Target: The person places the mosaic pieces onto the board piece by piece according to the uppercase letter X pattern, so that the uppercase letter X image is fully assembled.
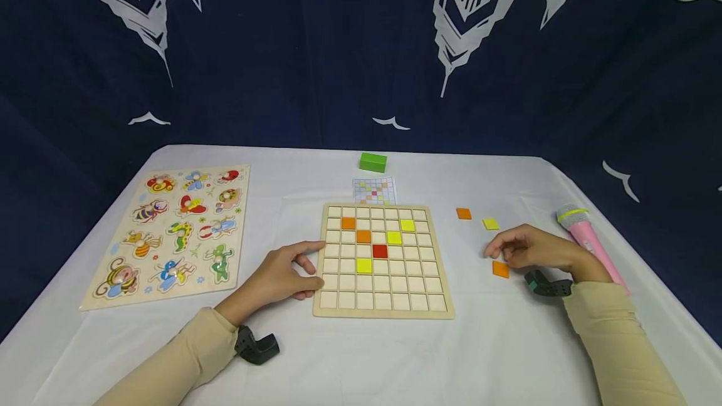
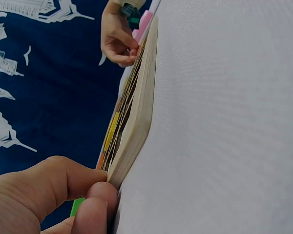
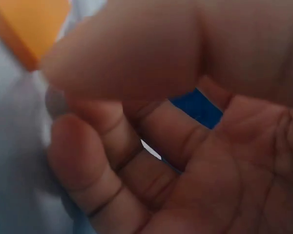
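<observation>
A wooden grid board (image 1: 383, 314) lies on the white table. In its cells are two orange tiles (image 1: 348, 223), one red tile (image 1: 380, 251) and three yellow tiles (image 1: 364, 265). My left hand (image 1: 284, 274) touches the board's left edge, index finger and thumb spread apart along it; the left wrist view has its fingertips against the board's corner. Over to the right, my right hand (image 1: 527, 248) hovers low with loosely bent fingers, its thumb tip right by a loose orange tile (image 1: 501, 270). Beyond that hand lie a yellow tile (image 1: 491, 224) and another orange tile (image 1: 464, 213).
Behind the board lies a printed pattern card (image 1: 374, 190), with a green block (image 1: 373, 162) farther back. An insect peg puzzle (image 1: 183, 230) covers the left side. A pink microphone (image 1: 592, 240) lies beyond my right wrist. A dark blue curtain (image 1: 361, 67) hangs behind the table.
</observation>
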Motion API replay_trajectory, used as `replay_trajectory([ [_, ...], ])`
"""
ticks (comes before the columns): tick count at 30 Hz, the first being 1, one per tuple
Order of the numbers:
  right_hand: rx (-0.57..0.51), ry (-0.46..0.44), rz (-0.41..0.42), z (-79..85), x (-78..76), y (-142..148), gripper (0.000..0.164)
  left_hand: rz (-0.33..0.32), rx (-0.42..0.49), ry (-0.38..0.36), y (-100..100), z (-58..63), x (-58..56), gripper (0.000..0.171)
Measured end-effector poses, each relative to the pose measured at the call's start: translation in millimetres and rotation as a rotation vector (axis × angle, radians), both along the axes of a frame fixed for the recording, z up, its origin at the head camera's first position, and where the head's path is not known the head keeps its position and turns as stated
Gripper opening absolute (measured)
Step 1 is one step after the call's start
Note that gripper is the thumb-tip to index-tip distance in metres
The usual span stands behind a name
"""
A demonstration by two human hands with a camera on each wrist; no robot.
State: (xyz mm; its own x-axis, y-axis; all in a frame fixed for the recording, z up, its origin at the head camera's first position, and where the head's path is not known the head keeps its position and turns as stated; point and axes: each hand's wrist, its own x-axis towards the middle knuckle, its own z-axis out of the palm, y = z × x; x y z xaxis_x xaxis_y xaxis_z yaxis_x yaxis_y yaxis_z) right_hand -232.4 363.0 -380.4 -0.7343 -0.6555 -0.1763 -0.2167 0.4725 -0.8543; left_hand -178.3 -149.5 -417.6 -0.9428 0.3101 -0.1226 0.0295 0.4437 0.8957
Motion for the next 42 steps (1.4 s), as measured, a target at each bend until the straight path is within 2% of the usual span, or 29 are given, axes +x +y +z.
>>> replay_trajectory([
  [7, 0.013, 0.041, 0.052, -2.3, -0.6, -2, 0.029, 0.005, 0.002, -0.007, 0, 0.0, 0.5, 0.073],
  [19, 0.040, 0.036, 0.010, -1.3, 1.5, -6, 0.025, -0.005, 0.008, -0.005, 0, 1.2, 1.1, 0.072],
  [27, 0.053, 0.084, -0.039, -4.6, 1.3, -11, 0.025, -0.009, 0.011, -0.010, -1, 0.5, 0.7, 0.073],
  [31, 0.067, 0.146, -0.066, -7.2, 0.7, -15, 0.023, -0.008, 0.006, -0.009, -1, -0.2, 0.1, 0.073],
  [37, 0.070, 0.251, -0.154, -11.3, -2.0, -22, 0.022, -0.003, 0.011, -0.012, 0, -1.3, -0.6, 0.073],
  [42, 0.042, 0.266, -0.179, -12.0, -2.5, -30, 0.023, -0.009, 0.011, -0.010, -1, -1.3, -1.2, 0.073],
])
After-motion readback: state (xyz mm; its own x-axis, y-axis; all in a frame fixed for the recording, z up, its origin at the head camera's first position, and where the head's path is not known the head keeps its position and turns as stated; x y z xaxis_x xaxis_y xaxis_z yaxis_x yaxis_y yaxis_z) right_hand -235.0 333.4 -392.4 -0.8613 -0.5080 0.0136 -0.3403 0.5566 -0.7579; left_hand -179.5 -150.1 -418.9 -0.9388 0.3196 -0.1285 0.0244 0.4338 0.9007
